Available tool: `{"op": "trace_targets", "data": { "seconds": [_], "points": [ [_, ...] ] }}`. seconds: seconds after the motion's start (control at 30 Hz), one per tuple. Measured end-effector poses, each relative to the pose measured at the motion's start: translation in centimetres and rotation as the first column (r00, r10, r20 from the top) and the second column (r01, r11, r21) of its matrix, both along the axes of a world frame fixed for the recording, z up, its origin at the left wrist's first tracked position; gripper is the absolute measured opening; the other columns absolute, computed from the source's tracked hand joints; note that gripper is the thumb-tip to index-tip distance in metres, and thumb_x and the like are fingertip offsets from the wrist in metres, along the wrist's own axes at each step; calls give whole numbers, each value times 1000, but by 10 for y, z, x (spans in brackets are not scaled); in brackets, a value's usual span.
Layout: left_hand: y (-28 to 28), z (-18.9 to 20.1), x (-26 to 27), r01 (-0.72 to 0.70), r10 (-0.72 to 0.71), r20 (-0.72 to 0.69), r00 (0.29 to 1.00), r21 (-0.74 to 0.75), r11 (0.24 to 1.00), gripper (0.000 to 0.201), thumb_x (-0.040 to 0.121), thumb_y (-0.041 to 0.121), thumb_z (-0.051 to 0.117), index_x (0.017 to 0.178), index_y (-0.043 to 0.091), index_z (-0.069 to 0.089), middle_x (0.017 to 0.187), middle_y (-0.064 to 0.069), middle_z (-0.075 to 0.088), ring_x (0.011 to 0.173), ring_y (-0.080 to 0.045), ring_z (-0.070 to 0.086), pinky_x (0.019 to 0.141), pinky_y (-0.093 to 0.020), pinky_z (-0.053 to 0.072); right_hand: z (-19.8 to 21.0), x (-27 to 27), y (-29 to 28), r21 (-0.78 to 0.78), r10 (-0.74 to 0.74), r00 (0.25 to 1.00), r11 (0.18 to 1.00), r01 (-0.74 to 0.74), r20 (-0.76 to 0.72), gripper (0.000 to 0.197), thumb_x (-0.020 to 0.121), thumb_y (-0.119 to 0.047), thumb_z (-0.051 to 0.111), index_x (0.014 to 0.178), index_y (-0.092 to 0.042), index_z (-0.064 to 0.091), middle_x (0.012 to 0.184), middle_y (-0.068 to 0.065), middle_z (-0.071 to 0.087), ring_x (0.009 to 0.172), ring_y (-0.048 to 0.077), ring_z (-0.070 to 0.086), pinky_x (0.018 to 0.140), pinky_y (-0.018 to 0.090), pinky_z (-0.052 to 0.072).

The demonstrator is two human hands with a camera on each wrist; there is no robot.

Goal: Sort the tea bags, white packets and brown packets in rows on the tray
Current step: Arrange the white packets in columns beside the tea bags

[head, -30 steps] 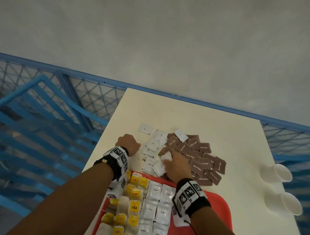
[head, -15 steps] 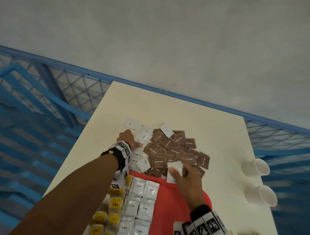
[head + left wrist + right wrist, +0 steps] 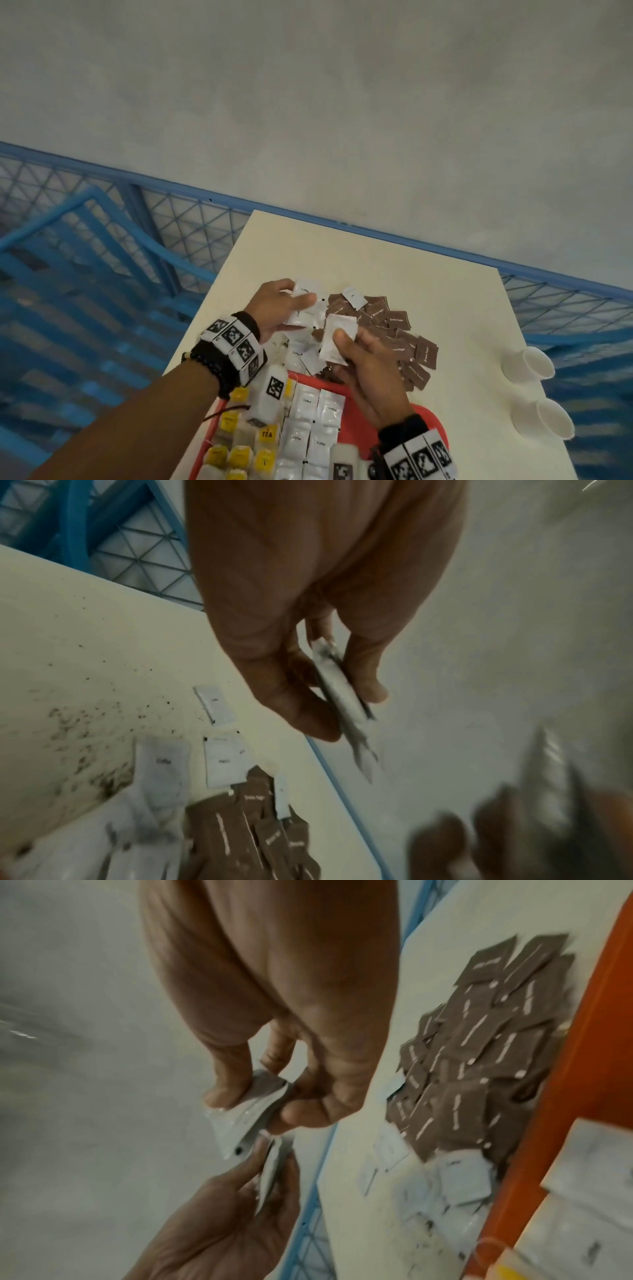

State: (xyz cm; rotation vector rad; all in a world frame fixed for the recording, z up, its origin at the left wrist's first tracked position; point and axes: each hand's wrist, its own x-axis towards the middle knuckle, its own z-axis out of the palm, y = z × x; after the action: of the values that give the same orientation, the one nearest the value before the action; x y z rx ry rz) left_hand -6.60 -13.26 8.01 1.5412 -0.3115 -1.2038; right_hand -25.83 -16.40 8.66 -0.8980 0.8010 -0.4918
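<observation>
Both hands are raised above the cream table [image 3: 428, 294], beyond the red tray [image 3: 356, 404]. My left hand [image 3: 284, 308] pinches white packets [image 3: 308, 306] between thumb and fingers, seen edge-on in the left wrist view as white packets [image 3: 337, 696]. My right hand [image 3: 363, 359] pinches another white packet [image 3: 337, 337], which shows as a white packet [image 3: 246, 1118] in the right wrist view. A heap of brown packets [image 3: 397, 329] lies on the table past the tray, with loose white packets [image 3: 305, 356] at its left. Yellow tea bags [image 3: 246, 445] and white packets [image 3: 315, 421] lie in rows on the tray.
Two white paper cups [image 3: 534, 363] [image 3: 555, 418] stand near the table's right edge. A blue mesh railing [image 3: 171, 219] runs behind and left of the table. Dark crumbs [image 3: 85, 737] are scattered on the table by the loose packets.
Both hands lifted off the pile. The left hand picked up white packets and turned palm up; the right hand, holding its white packet, rose from the tray's far edge toward the left hand.
</observation>
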Motion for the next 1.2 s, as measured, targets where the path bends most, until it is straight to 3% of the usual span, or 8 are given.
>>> {"op": "trace_targets", "data": {
  "seconds": [0.1,0.27,0.33,0.53,0.73,0.93,1.1,1.2],
  "points": [
    [36,5,-24,-8,7,-23,1000,-50,999,16,85,14,78,90,6,64,92,-9,71,80,-21,65,69,-39,59,16,11,29,-109,-39,999,993,37,-19,21,88,-11,68,108,-5,71,104,16,75,97,35,72,87,48,58],
    [89,-2,-53,-152,142,-115,983,-83,985,13,83,9,78,88,4,68,97,-29,71,76,-29,67,70,-42,57,12,0,71,-383,-51,977,923,-33,-208,6,85,-16,75,92,-15,76,83,-2,76,73,8,69,65,20,54],
    [107,-1,-62,-172,153,-187,970,-88,981,16,85,10,76,94,1,67,99,-28,70,78,-29,67,64,-36,56,11,-6,85,-394,-17,971,915,-81,-240,6,85,-16,76,85,-10,74,74,-3,72,65,7,63,62,19,50],
    [153,6,-71,-38,24,-268,963,-47,998,30,87,22,76,113,8,72,115,-17,73,107,-35,69,98,-58,52,-1,-31,113,-422,-52,964,904,-66,-262,27,79,-23,81,79,0,68,65,11,59,62,13,51,60,29,45],
    [188,11,-58,122,-126,-114,985,-40,992,24,91,8,70,113,7,64,105,-16,73,91,-26,74,81,-42,62,1,-59,113,-371,105,974,912,-174,-200,45,71,-41,86,92,-4,71,87,31,63,76,22,54,68,37,45],
    [192,13,-80,311,-327,-196,924,-111,944,42,95,-8,52,116,23,71,117,-14,73,108,-38,69,89,-49,58,19,-50,116,-394,341,911,824,-408,-231,16,82,-14,79,91,-3,71,79,-4,69,67,5,59,61,16,45],
    [192,3,-77,179,-306,-625,718,-258,949,58,66,-4,50,121,-1,67,120,-26,63,104,-44,60,88,-57,51,23,-49,105,-432,399,843,730,-530,-360,12,80,-25,82,77,-23,70,65,-14,56,60,5,46,62,21,39],
    [190,1,-79,152,-334,-726,602,-306,940,58,95,40,51,139,2,54,136,-26,50,118,-45,52,102,-64,38,24,-38,105,-455,440,797,659,-599,-413,14,79,-23,82,81,-15,71,67,-19,59,60,4,49,63,26,45]
  ]
}}
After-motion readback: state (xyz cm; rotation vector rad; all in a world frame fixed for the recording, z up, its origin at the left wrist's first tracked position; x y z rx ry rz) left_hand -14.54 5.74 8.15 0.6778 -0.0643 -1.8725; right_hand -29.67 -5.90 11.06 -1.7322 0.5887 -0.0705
